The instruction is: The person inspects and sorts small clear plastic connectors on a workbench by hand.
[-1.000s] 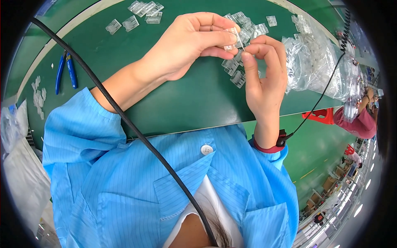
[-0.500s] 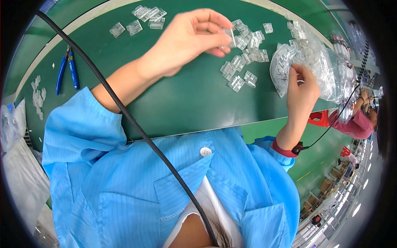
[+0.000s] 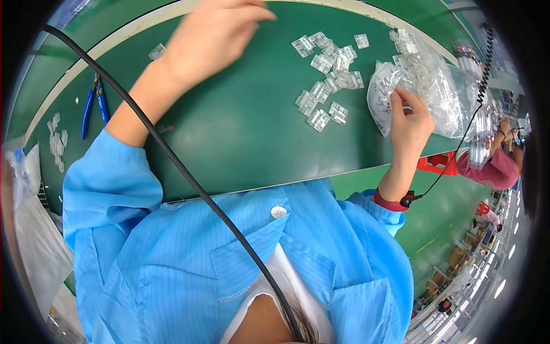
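Observation:
My left hand (image 3: 213,41), smeared by motion, is over the far left of the table, its fingers pointing right. Whatever it may hold is hidden. One clear plastic piece (image 3: 157,51) peeks out beside its wrist. My right hand (image 3: 413,119) is closed, thumb against fingertips, at the near side of a clear plastic bag (image 3: 381,94) with small white parts inside. Anything between those fingertips is too small to make out. Left of the bag, several clear plastic pieces (image 3: 347,79) lie scattered, apart from both hands.
Blue-handled pliers (image 3: 102,104) lie at the left of the green table (image 3: 246,137), near more small clear pieces (image 3: 57,146). A black cable (image 3: 189,176) crosses in front of me. A cord runs from my right wristband (image 3: 391,202). Another person (image 3: 492,169) sits at far right.
My left hand has moved left and away from the scattered pieces, where it held a clear plastic piece, and now covers the far-left group. My right hand stays pinched by the bag.

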The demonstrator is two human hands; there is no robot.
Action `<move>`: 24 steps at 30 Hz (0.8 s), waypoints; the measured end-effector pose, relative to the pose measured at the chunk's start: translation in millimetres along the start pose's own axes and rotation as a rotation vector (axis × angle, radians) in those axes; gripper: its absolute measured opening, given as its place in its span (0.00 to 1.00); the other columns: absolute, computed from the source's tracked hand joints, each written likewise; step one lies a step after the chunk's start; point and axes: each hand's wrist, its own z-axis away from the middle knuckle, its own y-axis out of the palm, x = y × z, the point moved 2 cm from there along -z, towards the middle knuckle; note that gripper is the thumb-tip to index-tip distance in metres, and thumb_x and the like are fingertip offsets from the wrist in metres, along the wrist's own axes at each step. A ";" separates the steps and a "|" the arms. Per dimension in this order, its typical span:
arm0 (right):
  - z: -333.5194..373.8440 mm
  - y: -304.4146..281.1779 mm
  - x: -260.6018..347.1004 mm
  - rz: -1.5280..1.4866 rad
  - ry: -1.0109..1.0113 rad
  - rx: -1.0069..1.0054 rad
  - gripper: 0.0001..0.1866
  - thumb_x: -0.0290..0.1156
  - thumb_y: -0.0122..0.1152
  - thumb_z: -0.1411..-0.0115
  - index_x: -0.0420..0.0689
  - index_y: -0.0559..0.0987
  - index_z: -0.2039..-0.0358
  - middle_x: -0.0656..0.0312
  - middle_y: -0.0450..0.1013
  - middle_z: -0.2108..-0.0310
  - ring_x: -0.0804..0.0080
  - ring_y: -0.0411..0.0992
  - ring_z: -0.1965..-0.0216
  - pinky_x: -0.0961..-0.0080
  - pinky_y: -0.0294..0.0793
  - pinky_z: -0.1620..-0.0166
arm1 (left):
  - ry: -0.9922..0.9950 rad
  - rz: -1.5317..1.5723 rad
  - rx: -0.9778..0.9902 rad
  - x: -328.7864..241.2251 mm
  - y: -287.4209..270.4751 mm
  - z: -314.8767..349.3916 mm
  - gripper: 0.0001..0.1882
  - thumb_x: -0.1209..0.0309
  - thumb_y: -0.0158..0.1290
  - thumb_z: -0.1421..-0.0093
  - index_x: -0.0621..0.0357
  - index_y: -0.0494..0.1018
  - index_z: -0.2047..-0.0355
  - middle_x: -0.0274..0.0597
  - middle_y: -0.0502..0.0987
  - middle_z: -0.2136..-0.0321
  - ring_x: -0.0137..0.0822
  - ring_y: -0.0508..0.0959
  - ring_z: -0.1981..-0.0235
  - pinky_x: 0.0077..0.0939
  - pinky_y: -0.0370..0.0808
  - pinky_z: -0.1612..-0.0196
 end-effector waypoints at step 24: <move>26.6 50.3 82.1 -1.286 0.316 0.236 0.08 0.20 0.62 0.44 0.34 0.79 0.64 0.57 0.77 0.68 0.74 0.76 0.68 0.82 0.78 0.66 | -0.541 0.936 0.109 -45.9 48.4 8.0 0.10 0.75 0.52 0.39 0.62 0.76 0.57 0.38 0.75 0.62 0.27 0.77 0.63 0.20 0.78 0.63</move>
